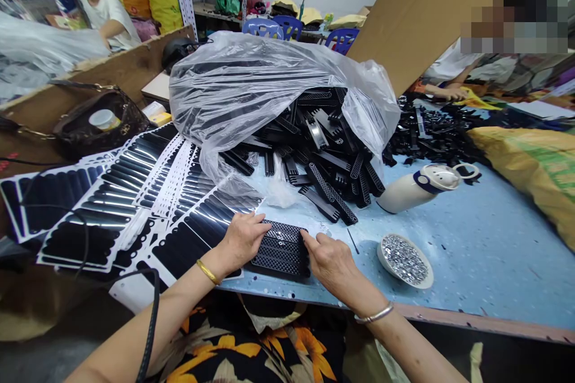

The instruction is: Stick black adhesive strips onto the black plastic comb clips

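Several black textured strips lie side by side on the blue table near its front edge, with a few small silvery pieces on top. My left hand grips their left end, fingers closed, and my right hand pinches the right end at the upper corner. Beyond them, black toothed parts spill from a clear plastic bag. Stacked sheets of glossy black strips spread out on the left. A bowl of small metal pieces stands to the right of my right hand.
A white bottle leans behind the bowl. More black parts are piled at the back right beside a yellow sack. A brown handbag sits at left. A black cable crosses my left forearm. Two other people are at the far sides.
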### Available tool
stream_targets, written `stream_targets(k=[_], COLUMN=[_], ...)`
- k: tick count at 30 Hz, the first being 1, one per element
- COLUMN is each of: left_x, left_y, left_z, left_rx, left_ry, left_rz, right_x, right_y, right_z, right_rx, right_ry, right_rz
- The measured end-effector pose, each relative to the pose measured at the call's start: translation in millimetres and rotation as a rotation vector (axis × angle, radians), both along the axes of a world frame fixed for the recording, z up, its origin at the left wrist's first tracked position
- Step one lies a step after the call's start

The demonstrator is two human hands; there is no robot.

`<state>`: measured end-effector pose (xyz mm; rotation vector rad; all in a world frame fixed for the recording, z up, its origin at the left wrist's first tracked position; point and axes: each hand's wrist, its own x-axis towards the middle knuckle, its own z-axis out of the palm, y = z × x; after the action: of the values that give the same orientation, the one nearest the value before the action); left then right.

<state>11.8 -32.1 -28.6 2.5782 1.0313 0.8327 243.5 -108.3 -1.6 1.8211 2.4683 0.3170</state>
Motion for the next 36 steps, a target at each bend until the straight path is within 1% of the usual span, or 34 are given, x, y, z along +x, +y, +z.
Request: stream_targets(k=[4, 8, 12, 14, 16, 19, 22, 26, 29, 36], left_x=[0, -1, -2, -3, -6, -13, -21, -29, -30, -26], left_y=[0, 0, -1, -1, 0, 2, 3, 3, 1, -1], left_z=[-2.7, -2.7, 2.3, 5.1, 7.0, 7.1, 4.3, -0.8, -3.1, -1.4], left_rx=[-0.002, -0.008, -0.034, -0.056, -0.067, -0.069, -0.071, -0.077, -0.103, -0.157], left_ry=[-0.014, -0.022, -0.004, 0.033, 0.085, 0.158, 0.208, 0.236, 0.243, 0.269], left_rz=[0.001, -0.011, -0.026, -0.028, -0.021, 0.005, 0.015, 0.011, -0.005, -0.028], right_x=[5, 7, 10, 13, 17, 20, 20, 20, 21, 24], right_y=[-3, 0, 5, 6, 6, 3, 1, 0, 1, 2], right_z=[-0.6, 0.3, 1.6, -2.4, -10.0, -22.5, -29.6, -32.3, -34.3, -37.5], right_rx=[-0.015, -0.056, -0.062, -0.027, 0.030, 0.110, 0.156, 0.174, 0.185, 0.164], right_ry=[-0.015, 0.017, 0.176, 0.256, 0.290, 0.281, 0.272, 0.265, 0.264, 0.244], right_rz=[-0.025, -0.027, 0.003, 0.037, 0.066, 0.100, 0.122, 0.127, 0.138, 0.143])
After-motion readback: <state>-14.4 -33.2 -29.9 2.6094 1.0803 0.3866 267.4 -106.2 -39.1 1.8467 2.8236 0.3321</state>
